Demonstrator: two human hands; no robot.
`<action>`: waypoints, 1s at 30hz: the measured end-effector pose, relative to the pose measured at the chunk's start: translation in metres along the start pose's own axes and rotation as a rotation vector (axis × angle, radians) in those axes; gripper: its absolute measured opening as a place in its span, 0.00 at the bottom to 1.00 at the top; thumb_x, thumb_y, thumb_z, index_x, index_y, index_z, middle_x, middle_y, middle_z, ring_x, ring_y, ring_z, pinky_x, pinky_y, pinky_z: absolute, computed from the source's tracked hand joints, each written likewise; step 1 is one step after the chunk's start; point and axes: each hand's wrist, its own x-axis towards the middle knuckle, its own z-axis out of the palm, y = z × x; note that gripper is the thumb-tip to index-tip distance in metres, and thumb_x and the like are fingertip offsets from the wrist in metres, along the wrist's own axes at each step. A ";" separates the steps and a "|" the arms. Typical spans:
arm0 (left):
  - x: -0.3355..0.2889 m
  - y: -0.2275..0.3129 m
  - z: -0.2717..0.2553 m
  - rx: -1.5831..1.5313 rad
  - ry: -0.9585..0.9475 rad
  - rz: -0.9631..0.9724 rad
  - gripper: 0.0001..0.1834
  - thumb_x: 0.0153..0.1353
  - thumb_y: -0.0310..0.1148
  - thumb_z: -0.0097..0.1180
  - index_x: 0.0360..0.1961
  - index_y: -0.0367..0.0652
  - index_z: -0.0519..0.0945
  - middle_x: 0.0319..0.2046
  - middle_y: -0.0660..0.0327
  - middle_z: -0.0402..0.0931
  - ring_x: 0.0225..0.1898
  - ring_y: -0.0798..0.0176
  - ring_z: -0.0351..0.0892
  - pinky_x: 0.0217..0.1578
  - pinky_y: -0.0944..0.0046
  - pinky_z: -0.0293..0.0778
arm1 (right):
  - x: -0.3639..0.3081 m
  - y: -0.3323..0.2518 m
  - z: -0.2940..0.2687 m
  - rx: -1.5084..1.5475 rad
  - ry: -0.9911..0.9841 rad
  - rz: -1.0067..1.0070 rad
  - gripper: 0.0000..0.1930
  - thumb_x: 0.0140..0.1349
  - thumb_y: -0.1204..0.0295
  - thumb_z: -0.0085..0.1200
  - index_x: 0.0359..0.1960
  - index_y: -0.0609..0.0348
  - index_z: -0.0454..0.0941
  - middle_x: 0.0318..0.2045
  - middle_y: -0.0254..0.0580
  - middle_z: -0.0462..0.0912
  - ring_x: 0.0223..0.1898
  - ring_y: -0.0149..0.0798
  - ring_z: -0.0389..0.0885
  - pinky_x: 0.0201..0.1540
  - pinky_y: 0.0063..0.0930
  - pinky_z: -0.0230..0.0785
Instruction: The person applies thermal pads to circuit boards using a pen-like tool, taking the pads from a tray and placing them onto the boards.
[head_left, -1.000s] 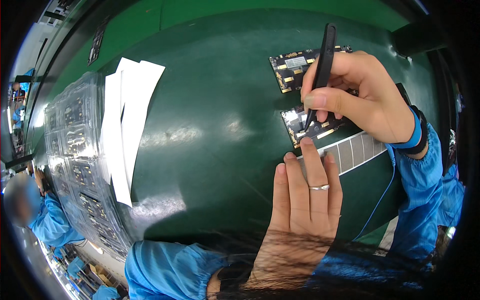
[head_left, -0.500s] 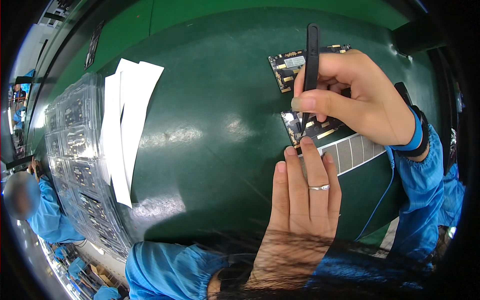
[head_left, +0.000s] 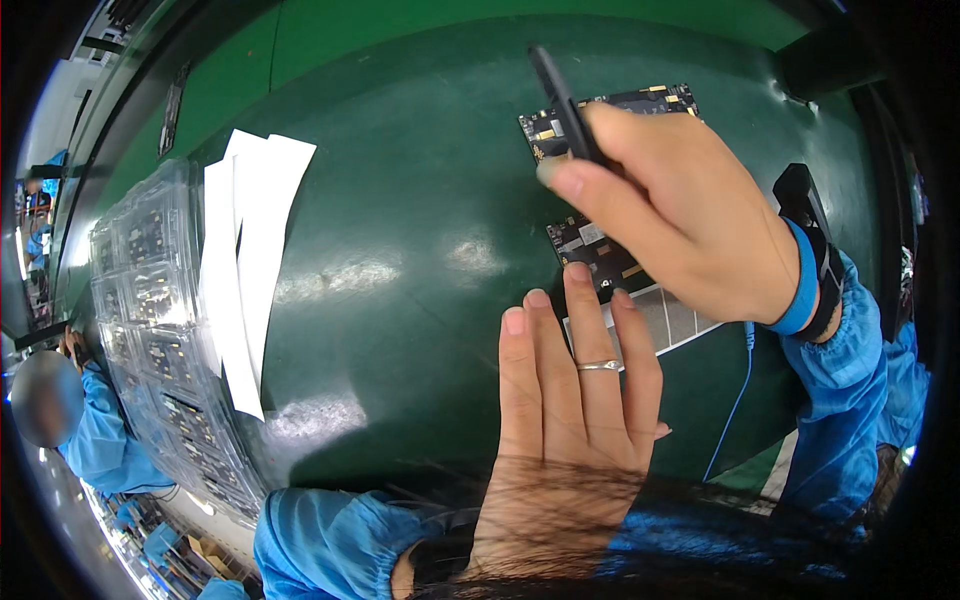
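Note:
My right hand (head_left: 690, 205) grips black tweezers (head_left: 556, 92) with the handle leaning up and left; the tips are hidden under the hand. Below it lies a black circuit board (head_left: 603, 258), partly covered, with a pale rectangular patch near its left end. A second black board (head_left: 655, 100) lies farther away, also partly behind the hand. My left hand (head_left: 575, 385) is flat with fingers apart, holding nothing. Its ring finger reaches the near board's lower edge, and its fingers overlap a strip of grey rectangular labels (head_left: 682, 318) on a white backing.
White paper sheets (head_left: 275, 210) lie on the green mat at left, beside clear plastic trays (head_left: 150, 300) of circuit boards. A blue cord (head_left: 735, 400) runs down from my right wristband. Another person in a blue sleeve (head_left: 110, 430) sits at far left.
The tweezers have tilted from nearly upright to leaning left, with their tips no longer showing at the near board. My right hand has turned palm-down; my left hand has shifted slightly left.

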 end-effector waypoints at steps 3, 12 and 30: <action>0.000 0.005 0.002 0.017 0.022 0.028 0.44 0.65 0.63 0.50 0.67 0.34 0.67 0.68 0.35 0.63 0.67 0.39 0.68 0.71 0.35 0.58 | -0.011 0.004 -0.014 0.036 -0.002 0.092 0.12 0.73 0.68 0.50 0.36 0.65 0.76 0.21 0.35 0.72 0.24 0.26 0.68 0.28 0.25 0.61; 0.005 0.007 -0.057 -0.127 -0.155 0.029 0.33 0.67 0.55 0.50 0.64 0.41 0.74 0.66 0.44 0.67 0.67 0.44 0.68 0.71 0.39 0.60 | -0.075 0.001 -0.021 0.642 0.119 0.093 0.10 0.66 0.73 0.57 0.43 0.70 0.79 0.38 0.53 0.82 0.39 0.37 0.83 0.44 0.30 0.78; -0.003 0.014 -0.052 -0.180 -0.282 0.203 0.26 0.71 0.39 0.43 0.66 0.39 0.71 0.66 0.38 0.68 0.60 0.48 0.74 0.66 0.53 0.69 | -0.069 0.016 -0.008 0.503 -0.006 0.119 0.05 0.64 0.79 0.56 0.40 0.67 0.82 0.37 0.47 0.86 0.30 0.31 0.84 0.34 0.22 0.77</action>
